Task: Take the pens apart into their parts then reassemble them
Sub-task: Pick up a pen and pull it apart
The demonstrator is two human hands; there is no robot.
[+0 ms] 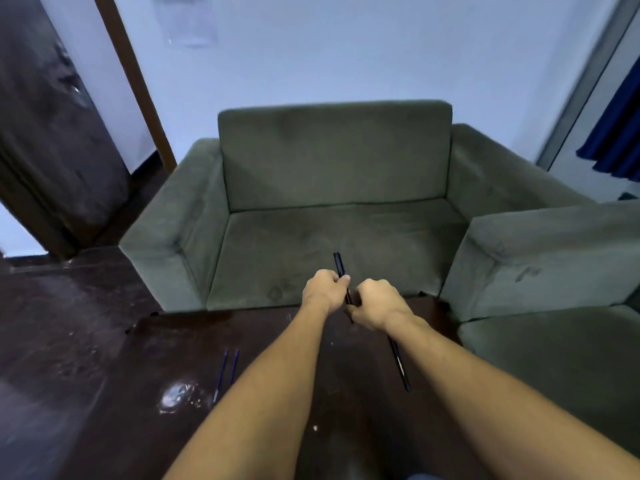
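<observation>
So, closest to the camera, both bare forearms reached out over a dark glossy table (138, 375). Two thin blue refills (227, 372) lay side by side on it off to the left, near a bright glare spot. Over on the right a black pen barrel (400, 365) looked to be lying on the tabletop, its top end hidden under the right wrist. Further out, at the far edge of the table, the left hand (322, 289) and right hand (377, 303) were close together on one black pen (338, 265), held up in the air and nearly upright. The left hand's fingers (344, 279) were curled tight round the upper part, with the top end poking out above the fist. The right hand was wrapped round the lower part, fingers closed on it, and a short tip showed below. Behind the hands sat a grey-green sofa (332, 161), with a second matching sofa (554, 244) at the right. Way back were a pale wall (346, 46), a dark door (52, 133) on the left and a blue curtain (616, 133) on the right.
</observation>
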